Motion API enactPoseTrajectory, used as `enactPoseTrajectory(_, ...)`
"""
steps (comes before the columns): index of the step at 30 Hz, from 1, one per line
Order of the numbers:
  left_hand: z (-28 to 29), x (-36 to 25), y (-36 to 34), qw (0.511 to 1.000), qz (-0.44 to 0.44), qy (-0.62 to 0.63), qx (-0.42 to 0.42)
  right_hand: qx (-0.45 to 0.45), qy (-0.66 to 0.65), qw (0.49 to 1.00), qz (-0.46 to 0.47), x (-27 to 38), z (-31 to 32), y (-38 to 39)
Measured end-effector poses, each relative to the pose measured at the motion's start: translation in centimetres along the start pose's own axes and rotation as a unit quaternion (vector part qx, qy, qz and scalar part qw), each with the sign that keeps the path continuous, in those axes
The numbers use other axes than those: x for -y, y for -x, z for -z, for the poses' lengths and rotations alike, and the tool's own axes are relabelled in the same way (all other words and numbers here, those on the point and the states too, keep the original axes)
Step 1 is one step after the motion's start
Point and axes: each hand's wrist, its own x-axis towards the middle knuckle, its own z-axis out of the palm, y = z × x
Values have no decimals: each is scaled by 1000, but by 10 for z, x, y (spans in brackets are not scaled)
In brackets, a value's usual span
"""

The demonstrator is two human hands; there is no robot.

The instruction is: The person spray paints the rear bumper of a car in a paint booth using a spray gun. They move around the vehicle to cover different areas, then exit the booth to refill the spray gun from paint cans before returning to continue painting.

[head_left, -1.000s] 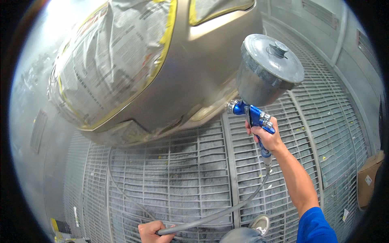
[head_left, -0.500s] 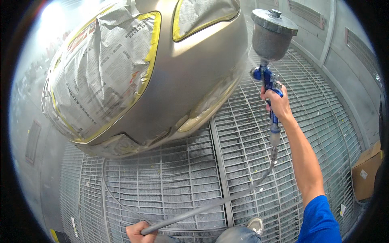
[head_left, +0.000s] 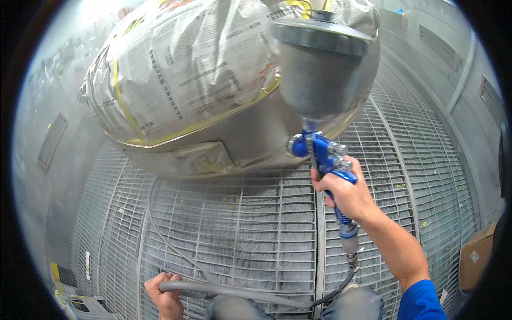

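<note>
My right hand (head_left: 346, 189) is wrapped round the grip of a blue spray gun (head_left: 322, 154), its nozzle pointing left toward the car bumper. On top of the gun sits a grey metal paint cup (head_left: 320, 72) with a lid, hiding part of the bodywork behind it. At the lower left, my left hand (head_left: 164, 296) is closed on a grey air hose (head_left: 229, 289), which runs across to the fitting under the gun's handle. The car bumper (head_left: 250, 125) is metallic beige-grey, and printed masking paper (head_left: 186, 64) edged with yellow tape covers the area above it.
Metal floor grating (head_left: 250, 213) spreads beneath the car and around my legs. A cardboard box (head_left: 476, 258) stands by the right wall. Taped, paper-covered items (head_left: 80, 298) lie at the lower left. The hose also loops along the grating toward the car.
The spray gun has come lower, leftward and nearer to me in my right hand. My left hand has shifted slightly left, still holding the hose. The view has turned, so the car appears further right.
</note>
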Motion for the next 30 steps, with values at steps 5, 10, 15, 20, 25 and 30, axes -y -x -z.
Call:
enactPoseTrajectory(5, 21, -16, -5, 999, 25, 30, 5, 93, 66, 991, 65, 36, -60, -11)
enactPoseTrajectory(10, 22, -14, -7, 987, 65, 93, -111, 229, 68, 970, -36, 79, -70, -38)
enactPoseTrajectory(15, 9, -35, -1, 996, 66, 26, -46, 112, 54, 992, 7, 101, -7, -28)
enactPoseTrajectory(20, -65, -92, 16, 984, 31, -172, 33, 32, 74, 996, -45, 126, 74, -31)
enactPoseTrajectory(25, -116, -124, 35, 977, -3, -187, 104, -22, 115, 991, -60, 135, 162, -45)
enactPoseTrajectory(30, -156, -156, 44, 958, -71, -247, 127, -89, 135, 987, -25, 151, 222, -65)
